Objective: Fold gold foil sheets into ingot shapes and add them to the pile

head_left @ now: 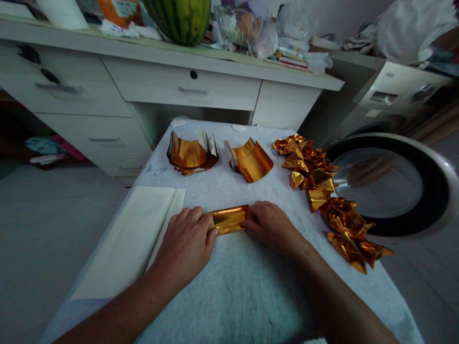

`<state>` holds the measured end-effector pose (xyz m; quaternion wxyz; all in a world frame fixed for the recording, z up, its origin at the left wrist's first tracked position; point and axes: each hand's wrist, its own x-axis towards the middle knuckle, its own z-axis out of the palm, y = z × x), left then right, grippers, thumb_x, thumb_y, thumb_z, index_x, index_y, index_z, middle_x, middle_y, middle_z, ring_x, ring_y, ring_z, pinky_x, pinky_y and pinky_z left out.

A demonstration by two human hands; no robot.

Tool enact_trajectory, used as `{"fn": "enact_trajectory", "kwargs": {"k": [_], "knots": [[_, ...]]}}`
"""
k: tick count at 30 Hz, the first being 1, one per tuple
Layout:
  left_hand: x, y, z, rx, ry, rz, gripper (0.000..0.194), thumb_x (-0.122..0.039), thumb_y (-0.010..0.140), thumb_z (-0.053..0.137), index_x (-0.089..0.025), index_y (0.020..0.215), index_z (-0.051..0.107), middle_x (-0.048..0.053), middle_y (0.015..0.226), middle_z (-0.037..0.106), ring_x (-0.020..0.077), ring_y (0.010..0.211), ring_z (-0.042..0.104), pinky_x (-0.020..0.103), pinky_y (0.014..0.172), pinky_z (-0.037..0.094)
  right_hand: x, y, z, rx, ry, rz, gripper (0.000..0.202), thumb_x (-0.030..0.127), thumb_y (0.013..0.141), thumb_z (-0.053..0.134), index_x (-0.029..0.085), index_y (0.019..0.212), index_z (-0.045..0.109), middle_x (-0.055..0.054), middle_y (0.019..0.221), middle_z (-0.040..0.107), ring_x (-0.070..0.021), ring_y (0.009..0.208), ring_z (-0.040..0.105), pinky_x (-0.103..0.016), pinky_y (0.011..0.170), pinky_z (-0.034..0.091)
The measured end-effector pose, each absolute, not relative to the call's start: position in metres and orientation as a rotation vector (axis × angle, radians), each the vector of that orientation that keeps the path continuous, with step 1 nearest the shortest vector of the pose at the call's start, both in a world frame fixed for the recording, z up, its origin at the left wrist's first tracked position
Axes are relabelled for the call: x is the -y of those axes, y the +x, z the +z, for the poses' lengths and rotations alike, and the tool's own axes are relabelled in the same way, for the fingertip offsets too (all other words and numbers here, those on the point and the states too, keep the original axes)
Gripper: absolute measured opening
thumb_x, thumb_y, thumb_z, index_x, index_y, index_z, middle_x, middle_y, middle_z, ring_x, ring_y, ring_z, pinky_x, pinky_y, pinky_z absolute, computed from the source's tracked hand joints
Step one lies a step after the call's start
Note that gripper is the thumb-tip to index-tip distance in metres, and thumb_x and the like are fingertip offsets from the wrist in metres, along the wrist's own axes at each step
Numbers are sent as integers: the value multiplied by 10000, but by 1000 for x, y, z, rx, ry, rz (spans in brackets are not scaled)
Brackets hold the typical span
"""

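Between my two hands lies a strip of gold foil paper (230, 220), folded into a narrow band on the cloth-covered table. My left hand (191, 235) pinches its left end, thumb along the near edge. At the other end, my right hand (269, 224) grips with its fingers curled; the fingertips are partly hidden. Beyond them sit two stacks of curved gold foil sheets, a left stack (189, 153) and a right stack (252, 161). Folded gold foil pieces (322, 185) form a long pile to the right of my right hand.
Cream paper sheets (125, 234) lie on the table's left side. Behind stands a white desk (222, 91) bearing a watermelon (181, 21) and a glass bowl (238, 26). A washing machine's open round door (435, 191) reaches close to the table's right edge.
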<state>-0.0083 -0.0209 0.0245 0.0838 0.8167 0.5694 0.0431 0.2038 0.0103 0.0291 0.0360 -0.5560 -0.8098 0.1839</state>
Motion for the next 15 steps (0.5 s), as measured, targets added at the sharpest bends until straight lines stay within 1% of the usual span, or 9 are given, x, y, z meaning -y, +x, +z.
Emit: {"fn": "enact_trajectory", "kwargs": {"k": [3, 7, 11, 15], "knots": [[21, -9, 23, -1705, 2434, 140, 126, -235, 902, 520, -190, 814, 598, 60, 865, 587, 258, 851, 531, 386, 740, 403, -10, 204, 30, 2486, -1706, 564, 199, 310, 877, 626, 170, 736, 607, -26, 755, 642, -155, 722, 553, -263, 661, 333], [21, -10, 19, -1726, 2427, 215, 20, -213, 871, 556, -196, 872, 545, 49, 880, 597, 255, 859, 534, 377, 740, 392, -10, 203, 29, 2485, -1706, 561, 191, 303, 873, 628, 169, 739, 607, -30, 760, 646, -158, 730, 560, -266, 667, 337], [23, -10, 16, -1744, 2422, 271, 97, -194, 855, 575, -197, 921, 504, 48, 889, 602, 258, 863, 541, 377, 745, 390, -10, 203, 28, 2488, -1700, 559, 192, 305, 873, 632, 169, 738, 609, -33, 766, 649, -162, 739, 561, -269, 674, 340], [23, -10, 14, -1747, 2434, 296, 121, -182, 849, 583, -201, 915, 483, 46, 871, 592, 263, 860, 539, 378, 742, 389, -9, 203, 29, 2490, -1690, 547, 195, 311, 875, 635, 170, 742, 607, -29, 760, 646, -159, 728, 554, -268, 671, 342]]}}
